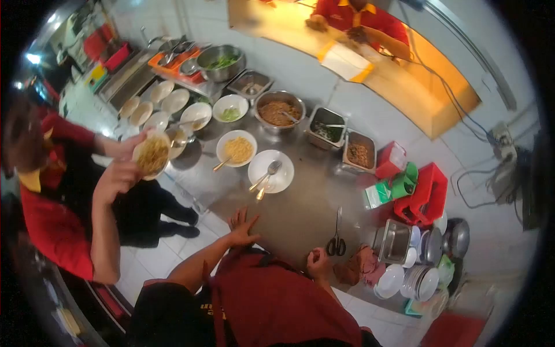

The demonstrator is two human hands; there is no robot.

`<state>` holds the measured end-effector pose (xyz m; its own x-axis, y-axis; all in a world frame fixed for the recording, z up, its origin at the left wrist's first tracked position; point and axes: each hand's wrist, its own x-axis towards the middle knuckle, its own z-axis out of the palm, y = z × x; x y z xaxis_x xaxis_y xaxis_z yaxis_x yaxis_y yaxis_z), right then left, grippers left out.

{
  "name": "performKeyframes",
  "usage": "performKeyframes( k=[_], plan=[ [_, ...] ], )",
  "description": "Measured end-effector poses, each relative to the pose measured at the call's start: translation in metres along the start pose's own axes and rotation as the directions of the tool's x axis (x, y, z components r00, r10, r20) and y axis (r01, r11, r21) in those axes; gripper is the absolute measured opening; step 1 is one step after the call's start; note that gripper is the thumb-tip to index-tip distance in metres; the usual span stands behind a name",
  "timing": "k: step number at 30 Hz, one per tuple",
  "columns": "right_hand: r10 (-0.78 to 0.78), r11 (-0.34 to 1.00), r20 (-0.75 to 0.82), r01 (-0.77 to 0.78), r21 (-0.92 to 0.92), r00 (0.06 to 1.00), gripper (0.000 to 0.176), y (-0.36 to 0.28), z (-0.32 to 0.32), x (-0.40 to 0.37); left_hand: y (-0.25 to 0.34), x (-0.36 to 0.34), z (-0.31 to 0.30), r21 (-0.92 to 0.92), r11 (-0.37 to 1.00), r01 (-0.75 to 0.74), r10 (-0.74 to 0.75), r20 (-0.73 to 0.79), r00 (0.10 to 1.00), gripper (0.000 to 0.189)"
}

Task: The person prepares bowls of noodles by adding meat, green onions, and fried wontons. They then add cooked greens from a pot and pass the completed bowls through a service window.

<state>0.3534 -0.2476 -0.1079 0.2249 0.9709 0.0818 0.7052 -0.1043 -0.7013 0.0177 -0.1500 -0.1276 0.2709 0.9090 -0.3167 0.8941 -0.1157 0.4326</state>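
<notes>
My left hand (241, 230) rests at the near edge of the steel counter (289, 222), fingers spread and nothing in them. Curled into a loose fist, my right hand (318, 264) lies at the same edge, with no object visible in it. Just beside it are black-handled scissors (336, 243), blades pointing away from me. A brown-pink cloth (368, 263) lies to its right. Beyond my left hand stands a white plate (283, 184) with a spoon (273, 168) on it. Behind that is a bowl of yellow chopped food (238, 149).
To the left, a co-worker (63, 191) holds a bowl of noodles (153, 155). Bowls, a pot of brown minced food (279, 111) and steel trays (326, 127) line the back. A red crate (425, 194) and stacked plates (421, 283) stand right. Another person (370, 23) is behind the hatch.
</notes>
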Motion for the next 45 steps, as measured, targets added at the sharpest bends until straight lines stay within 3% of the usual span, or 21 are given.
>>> performKeyframes(
  k=[2, 3, 4, 5, 6, 9, 10, 12, 15, 18, 25, 27, 28, 30, 33, 38, 39, 41, 42, 43, 45],
  plan=[
    [0.019, 0.993, 0.068, -0.027, 0.112, 0.998, 0.017, 0.001, 0.007, 0.019, -0.02, 0.0, 0.009, -0.028, 0.999, -0.04, 0.036, -0.107, 0.994, 0.078],
    [0.044, 0.969, 0.105, -0.068, 0.239, 0.993, 0.018, 0.002, 0.012, 0.034, -0.036, 0.011, 0.014, -0.557, 0.829, -0.046, -0.079, -0.199, 0.977, 0.063],
    [0.025, 0.96, 0.173, -0.072, 0.27, 0.985, 0.018, 0.009, 0.021, 0.049, -0.047, 0.02, 0.014, -0.907, 0.408, -0.107, -0.227, -0.214, 0.95, 0.049],
    [0.01, 0.95, 0.239, -0.084, 0.302, 0.971, 0.019, 0.013, 0.029, 0.061, -0.043, 0.023, 0.0, -0.953, 0.294, -0.078, -0.299, -0.169, 0.939, 0.045],
    [0.132, 0.871, 0.362, -0.282, 0.402, 0.923, 0.022, 0.004, 0.033, 0.073, -0.031, 0.021, -0.02, -0.983, 0.177, -0.052, -0.365, -0.115, 0.924, 0.041],
    [0.352, 0.66, 0.577, -0.633, 0.405, 0.737, 0.029, -0.059, 0.041, 0.117, 0.02, 0.024, -0.068, -0.977, 0.175, -0.12, -0.374, -0.179, 0.91, 0.04],
    [0.321, 0.652, 0.636, -0.651, 0.388, 0.701, 0.032, -0.064, 0.053, 0.131, 0.022, 0.039, -0.066, -0.98, 0.163, -0.117, -0.373, -0.171, 0.912, 0.04],
    [0.266, 0.641, 0.728, -0.68, 0.356, 0.632, 0.036, -0.086, 0.064, 0.147, 0.022, 0.066, -0.053, -0.914, 0.396, -0.089, -0.386, -0.254, 0.887, 0.038],
    [0.166, 0.612, 0.829, -0.715, 0.338, 0.535, 0.041, -0.146, 0.069, 0.154, 0.031, 0.077, -0.068, -0.984, 0.174, 0.026, -0.411, -0.048, 0.911, 0.035],
    [0.2, 0.652, 0.836, -0.706, 0.276, 0.512, 0.036, -0.171, 0.1, 0.161, 0.017, 0.09, -0.05, -0.962, 0.268, 0.054, -0.387, -0.056, 0.92, 0.031],
    [0.24, 0.595, 0.75, -0.704, 0.388, 0.617, 0.027, -0.181, 0.123, 0.156, 0.029, 0.078, -0.079, -0.968, 0.217, 0.131, -0.239, 0.077, 0.968, 0.026],
    [0.2, 0.713, 0.587, -0.527, 0.462, 0.785, 0.027, -0.161, 0.14, 0.153, 0.028, 0.082, -0.079, -0.965, -0.017, 0.262, -0.19, 0.26, 0.947, 0.021],
    [0.203, 0.71, 0.577, -0.525, 0.47, 0.791, 0.027, -0.148, 0.146, 0.154, 0.027, 0.084, -0.079, -0.965, -0.008, 0.262, -0.18, 0.259, 0.949, 0.021],
    [0.166, 0.819, 0.482, -0.392, 0.418, 0.86, 0.027, -0.133, 0.151, 0.159, 0.019, 0.091, -0.072, -0.873, -0.303, 0.382, 0.026, 0.393, 0.919, 0.019],
    [0.215, 0.887, 0.445, -0.365, 0.283, 0.869, 0.028, -0.149, 0.126, 0.161, 0.009, 0.094, -0.056, -0.867, -0.333, 0.37, 0.149, 0.339, 0.929, 0.018],
    [0.056, 0.949, 0.519, -0.207, 0.239, 0.853, 0.033, -0.132, 0.135, 0.157, 0.029, 0.079, -0.071, -0.977, -0.014, 0.212, -0.046, 0.212, 0.976, 0.012],
    [0.017, 0.933, 0.529, -0.203, 0.297, 0.849, 0.033, -0.132, 0.133, 0.154, 0.037, 0.075, -0.078, -0.981, 0.133, 0.142, -0.14, 0.124, 0.982, 0.011],
    [-0.071, 0.883, 0.506, -0.182, 0.433, 0.859, 0.033, -0.141, 0.126, 0.146, 0.012, 0.092, -0.046, -0.953, 0.301, -0.02, -0.043, -0.034, 0.999, 0.012],
    [-0.008, 0.901, 0.676, -0.289, 0.324, 0.736, 0.031, -0.14, 0.122, 0.15, 0.006, 0.092, -0.031, -0.92, 0.381, -0.094, -0.092, -0.139, 0.986, 0.015],
    [-0.024, 0.919, 0.693, -0.257, 0.299, 0.721, 0.033, -0.141, 0.121, 0.15, 0.001, 0.094, -0.023, -0.875, 0.457, -0.16, -0.139, -0.248, 0.959, 0.018],
    [-0.151, 0.813, 0.639, -0.273, 0.514, 0.754, 0.032, -0.119, 0.149, 0.143, 0.023, 0.074, -0.053, -0.758, 0.617, -0.213, -0.132, -0.366, 0.921, 0.023]
  ],
)
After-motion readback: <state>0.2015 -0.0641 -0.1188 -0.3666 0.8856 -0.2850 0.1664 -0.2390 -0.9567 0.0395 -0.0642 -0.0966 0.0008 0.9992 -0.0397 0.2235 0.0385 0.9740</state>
